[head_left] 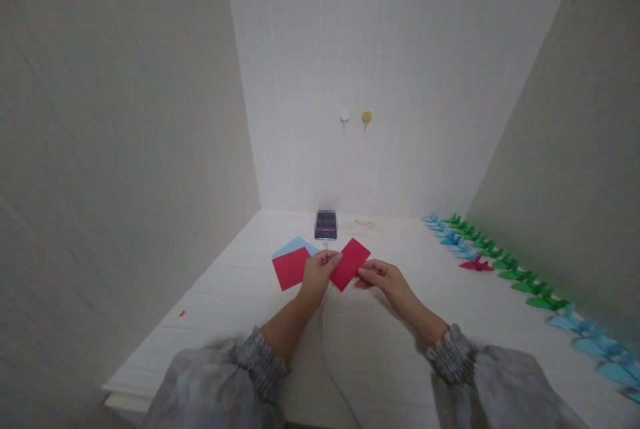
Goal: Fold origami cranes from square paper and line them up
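Between my two hands is a folded red paper point(351, 263), a narrow rectangle held at a tilt. My left hand point(319, 277) pinches its left edge between thumb and fingers. At the paper's right edge, the thumb and fingers of my right hand point(384, 279) close on it too. Another red sheet point(291, 269) lies left of my left hand, its right end partly hidden by that hand. Under it shows the corner of a light blue sheet point(296, 245).
A phone point(326, 225) lies at the back, with a white cable point(326, 349) running toward me. Rows of folded paper cranes, green point(505, 262), blue point(600, 345) and one red point(477, 265), line the right side. A small orange scrap point(182, 313) lies left. Walls enclose three sides.
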`<state>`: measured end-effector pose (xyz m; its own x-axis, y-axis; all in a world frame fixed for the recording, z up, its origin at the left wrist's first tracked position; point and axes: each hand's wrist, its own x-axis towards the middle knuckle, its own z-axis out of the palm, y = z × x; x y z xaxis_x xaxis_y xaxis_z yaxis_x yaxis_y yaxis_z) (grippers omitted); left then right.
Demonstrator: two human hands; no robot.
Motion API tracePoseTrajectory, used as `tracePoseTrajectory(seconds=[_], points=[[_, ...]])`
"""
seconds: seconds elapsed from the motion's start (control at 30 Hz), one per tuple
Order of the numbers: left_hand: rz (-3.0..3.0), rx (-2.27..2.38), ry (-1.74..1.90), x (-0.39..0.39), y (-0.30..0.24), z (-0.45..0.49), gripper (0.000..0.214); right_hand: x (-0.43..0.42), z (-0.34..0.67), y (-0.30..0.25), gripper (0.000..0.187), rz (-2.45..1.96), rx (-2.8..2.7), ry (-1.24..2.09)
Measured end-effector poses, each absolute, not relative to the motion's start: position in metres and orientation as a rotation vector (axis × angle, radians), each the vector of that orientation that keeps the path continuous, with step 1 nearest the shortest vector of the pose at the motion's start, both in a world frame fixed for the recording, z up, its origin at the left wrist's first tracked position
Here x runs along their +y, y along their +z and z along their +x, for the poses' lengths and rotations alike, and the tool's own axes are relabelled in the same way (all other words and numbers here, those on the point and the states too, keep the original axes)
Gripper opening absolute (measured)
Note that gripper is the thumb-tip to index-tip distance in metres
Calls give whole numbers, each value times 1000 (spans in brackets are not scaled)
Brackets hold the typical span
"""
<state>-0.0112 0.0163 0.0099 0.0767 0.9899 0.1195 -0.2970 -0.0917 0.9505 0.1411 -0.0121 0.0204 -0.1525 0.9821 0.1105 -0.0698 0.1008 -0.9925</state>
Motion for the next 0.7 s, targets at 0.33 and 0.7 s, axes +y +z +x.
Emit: tracePoseTrajectory(seconds=[0.33, 0.7], points=[[1062, 840, 1240, 13, 11, -3, 25, -12, 144, 13, 29, -1069, -1346, 1205], [1084, 806, 1162, 12, 12, -9, 24, -16, 145, 20, 31, -1063, -1369, 1243]])
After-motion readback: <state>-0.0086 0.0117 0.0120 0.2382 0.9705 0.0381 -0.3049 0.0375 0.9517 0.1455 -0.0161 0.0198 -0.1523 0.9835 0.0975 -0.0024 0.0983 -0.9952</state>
